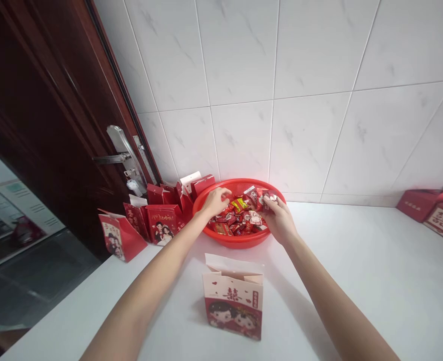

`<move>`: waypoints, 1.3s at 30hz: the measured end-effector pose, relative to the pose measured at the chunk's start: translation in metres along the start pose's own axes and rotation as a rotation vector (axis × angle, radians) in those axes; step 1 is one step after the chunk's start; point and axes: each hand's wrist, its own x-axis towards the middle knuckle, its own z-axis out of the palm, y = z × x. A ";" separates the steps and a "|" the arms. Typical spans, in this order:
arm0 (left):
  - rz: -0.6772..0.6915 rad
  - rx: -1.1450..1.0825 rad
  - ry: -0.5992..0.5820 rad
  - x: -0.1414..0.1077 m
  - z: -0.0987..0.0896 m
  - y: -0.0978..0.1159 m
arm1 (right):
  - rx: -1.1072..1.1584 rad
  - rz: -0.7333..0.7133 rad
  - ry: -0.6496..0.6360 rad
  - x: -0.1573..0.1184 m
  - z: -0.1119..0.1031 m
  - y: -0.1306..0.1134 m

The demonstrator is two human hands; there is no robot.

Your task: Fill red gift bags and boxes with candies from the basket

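A red plastic basket (240, 242) holds many wrapped candies (233, 218), mostly red, with a yellow one among them. My right hand (281, 220) is closed on a few wrapped candies (263, 197) over the basket's right side. Over its left side reaches my left hand (214, 200), fingers bent but apart, with nothing visible in them. Whether its fingertips touch the candies I cannot tell. Nearer to me, between my forearms, a red and white paper candy box (233, 306) stands upright with its top open and a cartoon couple on the front.
Several red paper boxes (164, 223) stand left of the basket on the white table (357, 260). Red gift boxes (417, 204) sit at the far right. Behind rises a tiled wall (240, 140); a dark wooden door (56, 80) with a metal handle is on the left.
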 end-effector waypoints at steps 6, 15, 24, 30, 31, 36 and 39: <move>0.179 0.002 -0.491 -0.008 0.006 0.006 | 0.003 -0.001 0.015 0.000 0.000 0.000; 0.215 0.124 -0.552 -0.007 0.008 0.005 | 0.035 -0.004 0.050 0.001 0.000 0.002; 0.088 0.212 -0.587 -0.004 0.008 0.008 | 0.119 -0.056 0.161 0.006 -0.003 0.004; 0.077 0.263 -0.580 0.010 0.008 0.024 | 0.117 -0.084 0.162 0.007 -0.006 0.006; 0.072 0.274 -0.574 0.013 0.010 0.029 | 0.112 -0.088 0.159 0.007 -0.006 0.006; 0.086 0.277 -0.580 0.021 0.023 0.046 | 0.103 -0.092 0.157 0.007 -0.007 0.007; 0.095 0.252 -0.577 0.020 0.024 0.047 | 0.108 -0.086 0.161 0.008 -0.006 0.007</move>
